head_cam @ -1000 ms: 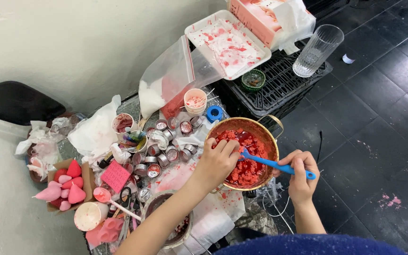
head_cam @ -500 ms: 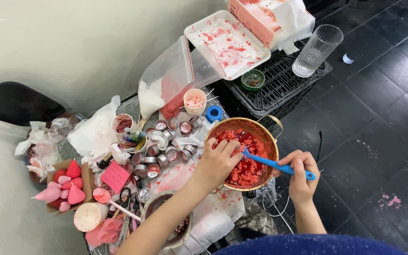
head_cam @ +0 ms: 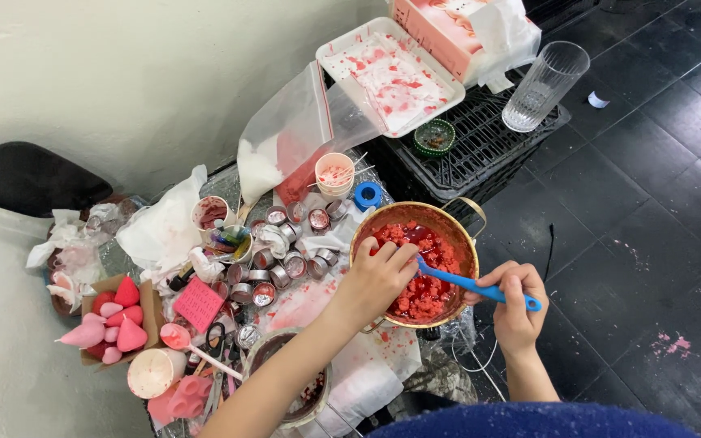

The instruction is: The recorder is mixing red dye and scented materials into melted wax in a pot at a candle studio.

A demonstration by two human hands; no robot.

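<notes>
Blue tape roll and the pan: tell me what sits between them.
Nothing much: in the head view the blue tape roll sits just off the pan rim, with only a strip of stained white paper between them.

The left hand (head_cam: 375, 280) hides part of the pot (head_cam: 448, 219) rim and the red lumps under it, the spoon (head_cam: 468, 284) tip is buried, the box (head_cam: 448, 24) is cut off at the top edge, and the small tins' (head_cam: 285, 268) contents are too small to tell.
</notes>
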